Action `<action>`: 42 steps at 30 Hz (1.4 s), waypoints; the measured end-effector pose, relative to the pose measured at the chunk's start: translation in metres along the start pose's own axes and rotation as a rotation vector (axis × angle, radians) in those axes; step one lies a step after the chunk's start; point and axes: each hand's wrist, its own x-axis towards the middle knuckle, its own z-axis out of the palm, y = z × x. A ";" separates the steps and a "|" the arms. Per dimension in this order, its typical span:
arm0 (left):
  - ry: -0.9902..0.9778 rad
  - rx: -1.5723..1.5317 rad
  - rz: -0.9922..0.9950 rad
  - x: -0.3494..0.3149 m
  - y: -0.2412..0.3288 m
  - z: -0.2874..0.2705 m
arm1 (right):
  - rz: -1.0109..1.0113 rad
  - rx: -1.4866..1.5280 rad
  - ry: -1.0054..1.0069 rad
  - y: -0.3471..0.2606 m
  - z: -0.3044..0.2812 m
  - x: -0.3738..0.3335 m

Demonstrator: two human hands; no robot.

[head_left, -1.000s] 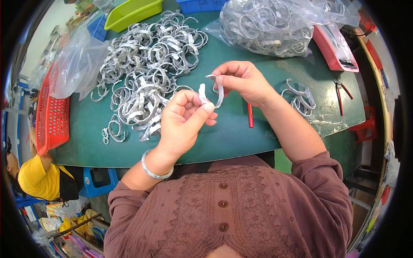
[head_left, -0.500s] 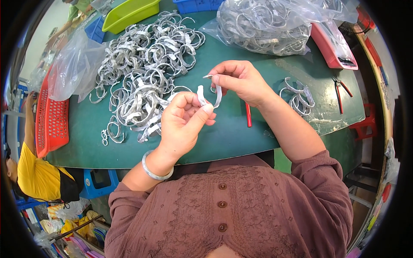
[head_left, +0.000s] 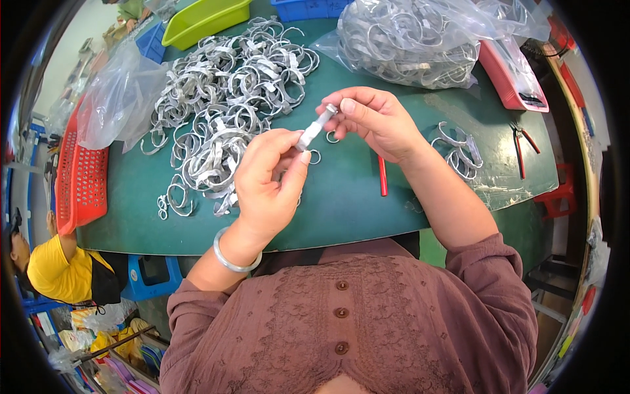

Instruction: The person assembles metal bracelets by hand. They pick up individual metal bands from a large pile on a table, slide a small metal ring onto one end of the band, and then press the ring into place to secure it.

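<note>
My left hand [head_left: 266,177] pinches one end of a silvery-grey open cuff band [head_left: 315,130] between thumb and fingers. At the band's upper end, my right hand [head_left: 382,125] grips it with thumb and fingertips. The band is held above the green table, its broad face turned up. Small rings [head_left: 315,156] show close to my fingers. Left of my hands lies a large tangled heap of similar grey bands [head_left: 230,118]. A red-handled tool [head_left: 382,176] lies below my right hand, its upper part hidden.
A few loose bands [head_left: 462,154] and red-handled pliers [head_left: 523,144] lie at the right. A plastic bag of bands [head_left: 407,49], a pink tray [head_left: 508,79] and a green bin [head_left: 203,23] stand behind. A red basket [head_left: 82,184] is left, near a person in yellow [head_left: 59,269].
The band has turned from a curved side view to a straighter slant with its face showing. My right fingers have closed on its upper end, and my left hand has rolled inward.
</note>
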 end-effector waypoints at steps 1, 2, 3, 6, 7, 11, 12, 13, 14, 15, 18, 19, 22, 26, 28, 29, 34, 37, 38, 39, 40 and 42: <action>0.002 0.113 0.094 0.001 -0.001 -0.002 | -0.018 0.043 -0.003 0.000 0.000 0.000; 0.003 0.226 0.189 0.002 0.000 -0.003 | -0.027 0.051 -0.007 0.001 0.001 0.000; 0.005 0.339 0.283 0.003 0.000 -0.004 | -0.035 0.057 -0.013 0.001 0.001 0.000; 0.013 0.235 0.220 0.001 -0.003 -0.003 | -0.040 0.055 -0.044 0.001 0.000 0.000; 0.025 0.191 0.195 0.000 -0.005 -0.002 | -0.038 0.050 -0.057 0.001 0.000 0.000; 0.049 0.075 0.116 0.000 -0.004 0.000 | -0.056 0.060 -0.060 0.001 0.001 0.000; 0.048 0.059 0.102 -0.001 -0.005 0.000 | -0.056 0.061 -0.063 0.002 0.000 0.000; 0.046 0.042 0.088 -0.001 -0.005 0.000 | -0.057 0.062 -0.066 0.002 0.000 0.000; 0.044 0.041 0.084 -0.001 -0.006 0.000 | -0.053 0.068 -0.069 0.002 -0.001 0.000; 0.042 0.039 0.079 -0.002 -0.006 -0.001 | -0.050 0.073 -0.071 0.002 -0.001 0.000; 0.039 0.031 0.076 -0.002 -0.007 0.000 | -0.067 0.084 -0.068 0.002 0.000 0.000; 0.040 0.027 0.077 -0.002 -0.007 0.000 | -0.076 0.087 -0.065 0.002 0.000 0.000; 0.047 0.007 0.066 -0.002 -0.006 0.000 | -0.088 0.095 -0.069 0.003 0.000 0.000; 0.049 0.001 0.069 -0.002 -0.008 -0.001 | -0.089 0.028 -0.122 0.003 -0.003 0.000; 0.045 -0.006 0.070 -0.002 -0.008 -0.002 | -0.101 -0.010 -0.176 0.003 -0.006 0.000; 0.046 -0.009 0.058 -0.003 -0.009 -0.002 | -0.106 -0.020 -0.179 0.004 -0.006 0.001; 0.045 -0.046 0.052 0.001 -0.008 -0.003 | -0.096 -0.133 -0.217 -0.003 -0.010 -0.001; 0.102 -0.080 0.026 -0.001 -0.008 -0.004 | -0.131 -0.403 -0.256 -0.019 0.000 -0.004; 0.059 -0.066 -0.020 -0.003 -0.007 -0.008 | -0.151 -0.394 -0.276 -0.019 0.002 -0.003; 0.059 -0.061 -0.008 -0.002 -0.006 -0.008 | -0.169 -0.398 -0.285 -0.020 0.001 -0.004; 0.065 -0.069 -0.028 -0.002 -0.005 -0.009 | -0.157 -0.436 -0.266 -0.021 0.003 -0.005; 0.086 -0.077 -0.043 0.000 0.002 -0.010 | -0.318 -0.641 -0.212 -0.033 0.008 -0.005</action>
